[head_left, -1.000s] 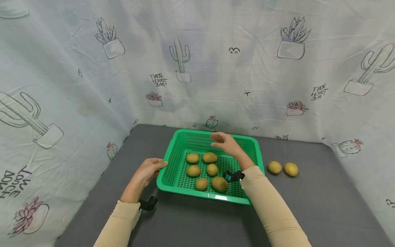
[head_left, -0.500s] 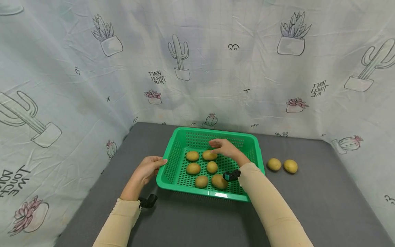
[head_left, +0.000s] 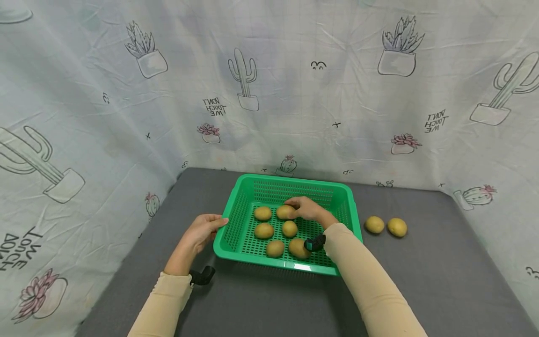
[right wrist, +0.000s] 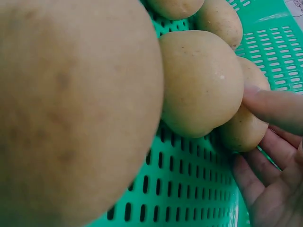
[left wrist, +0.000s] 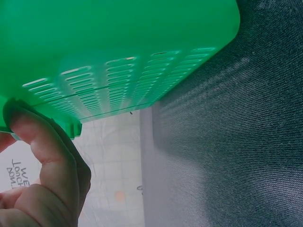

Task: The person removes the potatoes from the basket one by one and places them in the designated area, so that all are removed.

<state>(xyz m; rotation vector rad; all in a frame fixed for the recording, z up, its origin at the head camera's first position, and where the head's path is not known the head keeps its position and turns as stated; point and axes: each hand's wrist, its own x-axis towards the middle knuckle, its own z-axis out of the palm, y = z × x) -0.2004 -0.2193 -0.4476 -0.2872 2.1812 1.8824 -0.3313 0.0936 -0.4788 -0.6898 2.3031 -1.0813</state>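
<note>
Potato [head_left: 284, 211], far row, 1 pc.: sitting in green basket [head_left: 261, 260], between thumb & fingers of R hand [head_left: 308, 208]. R hand: curling round it; firmness of grip, can't tell. L hand [head_left: 204, 229]: pinching basket by rim, well left of R hand.

Step (judged): R hand is taking hold of or adjusting this 1 pc., L hand apparently steadying basket. Next move, prob. calling for settled grip, then careful shift or clean release w/o nudging neighbours.

Other stock, in basket: far-left potato [head_left: 263, 213], lying just left of R hand's potato; mid-left potato [head_left: 264, 230], lying nearer the person, left of R hand; small round potato [head_left: 289, 229], lying just nearer than R thumb, contact unclear; near-left potato [head_left: 275, 249], lying nearer still; large potato [head_left: 298, 248], lying below R wrist, partly hidden by wrist camera [head_left: 316, 242].

Outside: inner loose potato [head_left: 374, 224] & outer loose potato [head_left: 397, 227], resting on surface [head_left: 261, 304], right of R hand.

In way: small round potato is crowding thumb side; basket's right wall is standing betw. R hand & loose pair. Printed cloth [head_left: 286, 103]: hanging beyond both hands.
</note>
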